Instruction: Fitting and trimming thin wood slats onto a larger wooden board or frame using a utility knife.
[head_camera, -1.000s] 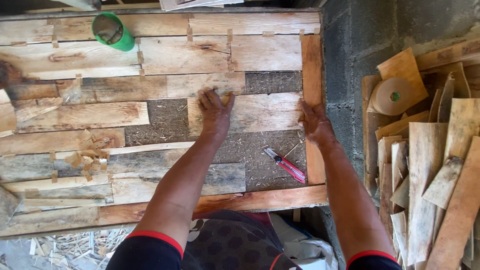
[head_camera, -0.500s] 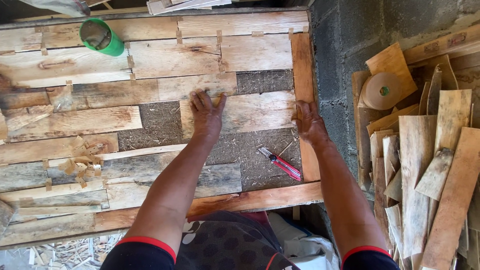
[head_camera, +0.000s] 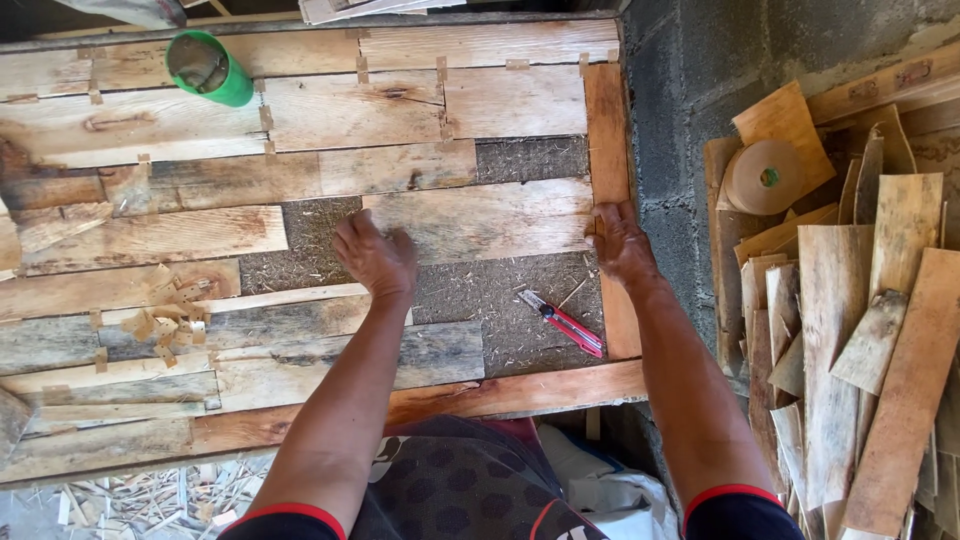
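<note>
Green cup (head_camera: 208, 68), red utility knife (head_camera: 562, 322), pale weathered planks (head_camera: 480, 218), grey block wall (head_camera: 680, 110)

Open particle-board patch (head_camera: 500, 300) below the loose plank (head_camera: 480, 220), crossed only by a red utility knife (head_camera: 562, 323); hemmed right by the reddish edge strip (head_camera: 608, 130), left by a heap of small offcuts (head_camera: 165, 315); green cup (head_camera: 208, 68) standing far left

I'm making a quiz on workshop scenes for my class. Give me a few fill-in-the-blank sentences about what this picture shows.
1. Both hands rest on the same pale ____, left hand at its left end, right hand at its right end.
2. The cup at the top left is ____ in colour.
3. The utility knife has a ____ handle.

Missing words: plank; green; red
</note>
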